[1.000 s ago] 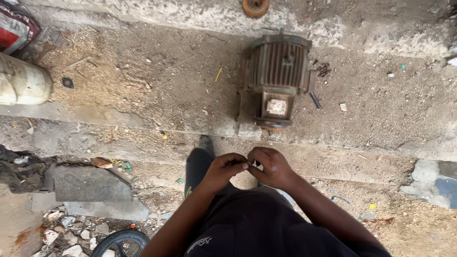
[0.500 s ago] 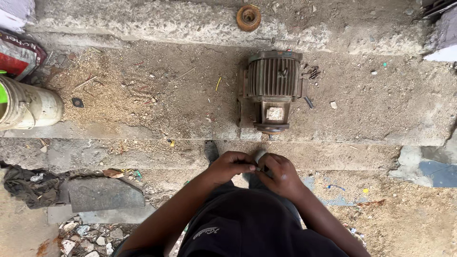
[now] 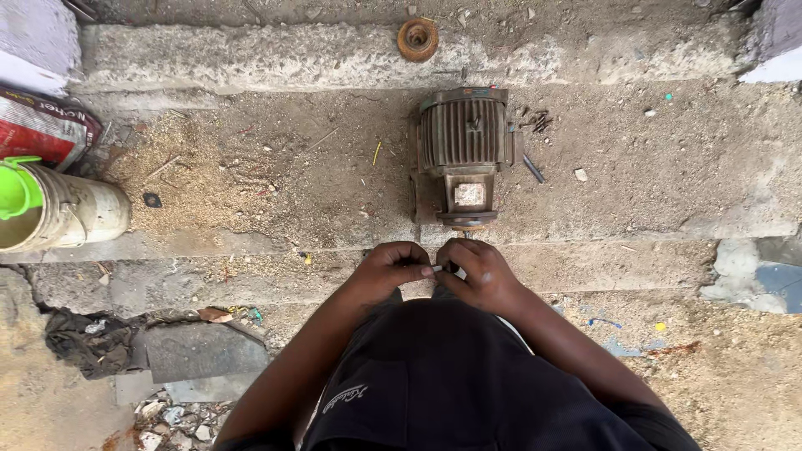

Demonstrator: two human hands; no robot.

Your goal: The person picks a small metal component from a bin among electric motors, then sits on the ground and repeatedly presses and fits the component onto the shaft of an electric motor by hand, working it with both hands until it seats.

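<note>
Head view, looking straight down: left hand [image 3: 391,269] and right hand [image 3: 478,274] meet in front of the person's dark-clothed torso, fingers curled, thumbs and forefingers pinched together on a small pale metal piece [image 3: 438,269] held between them; what the piece is cannot be told, too small. Both hands closed around it, knuckles toward the camera. Just beyond the hands, on a concrete ledge [image 3: 668,192] strewn with sawdust and grit, sits a rusty ribbed electric motor [image 3: 464,146] with a square terminal box facing the person, its shaft end pointing toward the hands and close to them but apart. Loose dark bolts [image 3: 535,144] lie just beside the motor's right flank. Farther back, on a raised concrete kerb, a rusty round pulley wheel [image 3: 417,38] lies flat. Far left on the ledge, a dirty cream plastic bucket [image 3: 75,215] lies tipped on its side, a bright green plastic item [image 3: 17,189] at its mouth; a red and white printed sack [image 3: 42,125] behind it. Lower left, broken grey stone slab [image 3: 205,351] and rubble on the ground.
</note>
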